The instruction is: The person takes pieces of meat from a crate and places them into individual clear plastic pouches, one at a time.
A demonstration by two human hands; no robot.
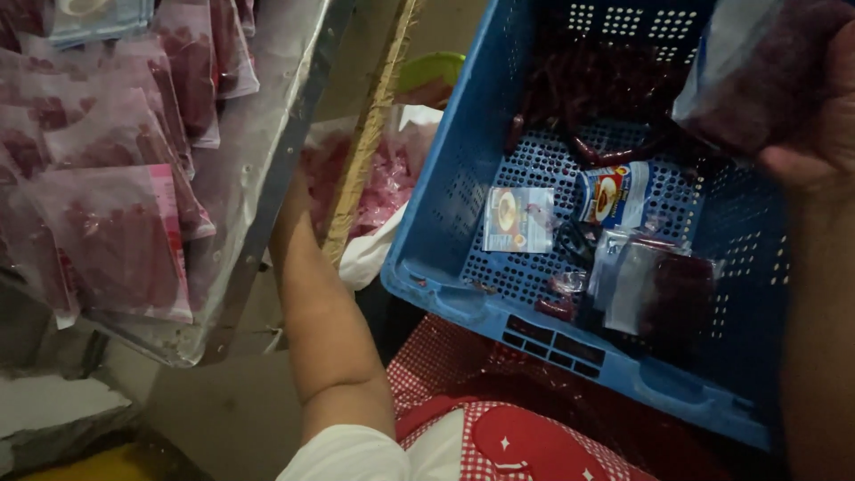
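From the head camera I see my right hand (815, 125) at the upper right, raised over a blue perforated plastic crate (445, 205). Its fingers are closed around a clear packet of dark red contents (757, 76), the thumb pressing along the packet's lower edge. The packet is up above the crate's far right corner, not resting on anything.

My left arm (325, 312) runs up the middle of the view, from a white sleeve at the bottom toward the gap between the crate and a metal table (258, 169). The left hand itself is hidden behind the table's edge (so I cannot tell how its fingers stand).

Inside the crate lie two small printed labels (518, 219), side by side, a few loose red sausages (614, 156) toward the back, and another clear packet of dark red pieces (659, 289) near the front wall.

On the metal table at left sit several sealed pink-red packets (116, 232), overlapping one another. Below the crate is red-and-white checked cloth (499, 436).
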